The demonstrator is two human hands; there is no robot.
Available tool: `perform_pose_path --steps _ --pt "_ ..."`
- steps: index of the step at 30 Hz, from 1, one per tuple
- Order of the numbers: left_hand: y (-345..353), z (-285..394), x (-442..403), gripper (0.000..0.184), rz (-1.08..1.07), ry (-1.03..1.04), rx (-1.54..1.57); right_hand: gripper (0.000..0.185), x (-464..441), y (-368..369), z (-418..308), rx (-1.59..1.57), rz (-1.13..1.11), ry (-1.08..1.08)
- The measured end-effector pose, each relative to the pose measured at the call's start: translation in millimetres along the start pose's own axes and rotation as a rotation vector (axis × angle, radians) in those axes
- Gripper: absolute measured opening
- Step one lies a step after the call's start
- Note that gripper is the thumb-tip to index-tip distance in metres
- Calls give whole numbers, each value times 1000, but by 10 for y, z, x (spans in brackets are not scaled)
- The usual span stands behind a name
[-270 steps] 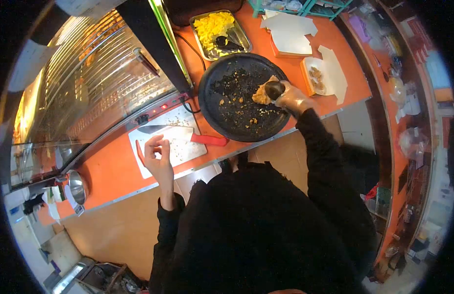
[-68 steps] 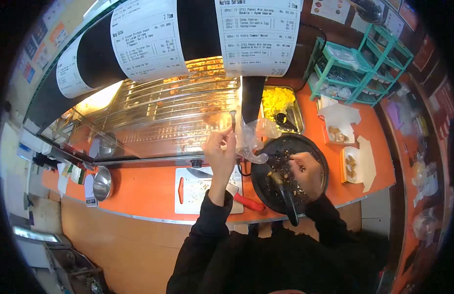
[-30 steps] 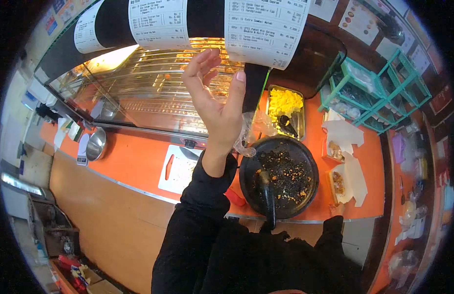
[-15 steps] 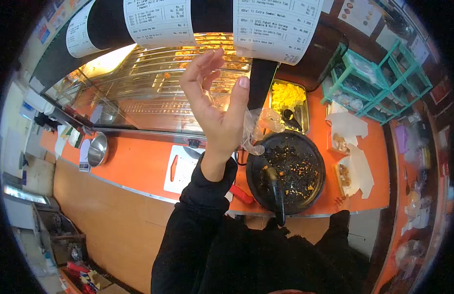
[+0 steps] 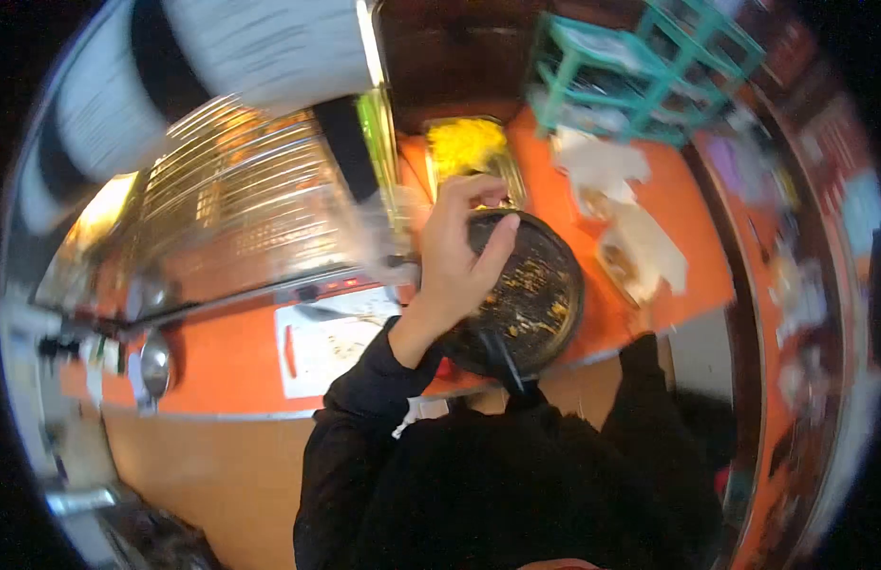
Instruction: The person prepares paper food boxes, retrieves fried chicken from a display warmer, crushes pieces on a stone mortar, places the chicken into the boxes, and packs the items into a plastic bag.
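Head view: the dark round mortar [image 5: 574,275] sits by the near edge of the orange counter [image 5: 222,375], crumbs strewn over it, the pestle [image 5: 502,356] jutting past its near rim with no hand on it. Your left hand [image 5: 459,256] now overlaps the mortar's far-left part, where half a second ago it showed against the glass cabinet [image 5: 260,209]; its thumb stands apart from curled fingers and pinches nothing, so the pestle seems idle for the moment. To the right, your right hand [image 5: 639,321] is mostly hidden, near the nearer of two open boxes [image 5: 663,255]; you can't tell its grip from here. Beyond the mortar lies the metal tray [image 5: 519,182] of yellow food [image 5: 467,142]; to the left, the knife [image 5: 328,312] rests across the white board [image 5: 307,370]
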State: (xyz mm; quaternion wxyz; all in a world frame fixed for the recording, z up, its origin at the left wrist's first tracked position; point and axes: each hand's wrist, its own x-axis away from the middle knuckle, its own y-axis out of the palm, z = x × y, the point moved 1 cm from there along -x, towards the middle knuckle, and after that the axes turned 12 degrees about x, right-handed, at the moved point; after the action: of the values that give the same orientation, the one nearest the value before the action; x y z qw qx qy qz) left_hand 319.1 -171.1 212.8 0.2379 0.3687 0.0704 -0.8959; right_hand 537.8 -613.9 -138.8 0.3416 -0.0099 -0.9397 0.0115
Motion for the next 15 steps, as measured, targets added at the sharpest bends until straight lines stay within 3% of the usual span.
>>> perform_pose_path --steps 3,8,10,11,12,14,15 --pt "578 -854 201 36 -465 -388 -66 49 0 69 -100 -102 -2 -20" --pt "1359 -2072 332 48 -592 -856 -189 48 -504 -291 -171 -58 25 -113" --pt "1703 -2734 412 48 -557 -855 -200 45 -1276 -723 -100 10 -319 -178" --pt "1882 -3128 464 49 -520 -845 -210 44 -787 -413 -534 -11 -38 -141" --pt "1924 -3725 629 52 -674 -587 -404 44 -773 -390 -732 -11 -37 -156" --pt "2234 -3834 509 55 -392 -1033 -246 43 -965 -545 -1106 156 -121 -113" --pt "2349 -4172 651 49 -282 -1038 -338 43 -976 -575 -1356 160 -123 -129"
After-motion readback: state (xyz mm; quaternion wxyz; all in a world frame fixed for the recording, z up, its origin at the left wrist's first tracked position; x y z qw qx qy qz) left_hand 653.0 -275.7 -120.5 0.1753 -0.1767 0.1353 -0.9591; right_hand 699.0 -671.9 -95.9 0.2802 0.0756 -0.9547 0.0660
